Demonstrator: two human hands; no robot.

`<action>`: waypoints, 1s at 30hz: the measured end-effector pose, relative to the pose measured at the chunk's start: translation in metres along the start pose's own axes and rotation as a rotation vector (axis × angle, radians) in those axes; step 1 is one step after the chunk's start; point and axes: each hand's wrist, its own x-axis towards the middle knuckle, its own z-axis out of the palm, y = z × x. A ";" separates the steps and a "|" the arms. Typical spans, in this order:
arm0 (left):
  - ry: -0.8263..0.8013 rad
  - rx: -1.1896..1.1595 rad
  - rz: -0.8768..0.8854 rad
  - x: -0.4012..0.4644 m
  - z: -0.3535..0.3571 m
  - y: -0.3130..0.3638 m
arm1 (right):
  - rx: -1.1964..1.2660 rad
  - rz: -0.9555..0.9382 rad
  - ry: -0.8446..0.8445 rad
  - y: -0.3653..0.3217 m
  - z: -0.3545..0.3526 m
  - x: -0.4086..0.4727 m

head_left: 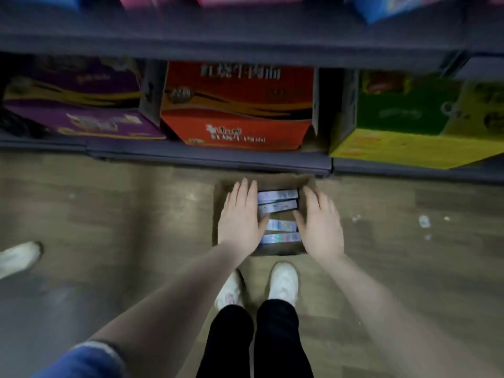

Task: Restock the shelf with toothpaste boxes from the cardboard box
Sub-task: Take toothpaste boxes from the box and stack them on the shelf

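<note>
Reaching down past the shelf [210, 156] into the cardboard box [281, 181] on the floor, pick-up step barely begun. Left hand [241, 216] and right hand [319, 222] flat-fingered, gripping nothing, flanking four toothpaste boxes [278, 205] inside. Next, probably: closing fingers round one pair, lifting clear.

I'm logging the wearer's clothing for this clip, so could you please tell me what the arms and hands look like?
Both forearms are bare, as are the left hand and right hand: no gloves, and no watch or rings that I can make out through the blur. A blue sleeve with a lighter cuff edge covers the left upper arm; the right sleeve is out of frame.
</note>
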 end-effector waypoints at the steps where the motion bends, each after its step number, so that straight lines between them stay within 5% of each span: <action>1: -0.022 0.020 -0.004 0.007 0.021 -0.006 | -0.003 0.002 -0.036 0.010 0.018 0.005; 8: -0.202 0.107 -0.069 0.049 0.145 -0.039 | -0.082 -0.027 -0.242 0.059 0.121 0.042; 19: -0.528 0.194 -0.023 0.112 0.246 -0.064 | -0.162 0.195 -0.731 0.098 0.222 0.095; 30: -0.530 0.330 0.091 0.122 0.288 -0.095 | -0.391 -0.005 -0.732 0.118 0.267 0.116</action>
